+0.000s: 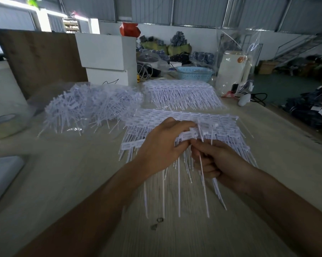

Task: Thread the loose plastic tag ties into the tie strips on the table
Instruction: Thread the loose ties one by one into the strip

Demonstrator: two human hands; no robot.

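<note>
Both hands' grips pinch white ties over the near tie strip [184, 117], loose-tie heap [93, 106] left.

1. Left hand [163, 145] fingertips buried under tie strips [184, 119]; grip unclear.
2. Loose tie pile [93, 106] motion-blurred, single ties indistinguishable.
3. Roll [2, 125] on bench cropped at left edge.

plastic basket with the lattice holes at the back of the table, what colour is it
Light blue plastic basket, seen in the head view, the only one.
</note>
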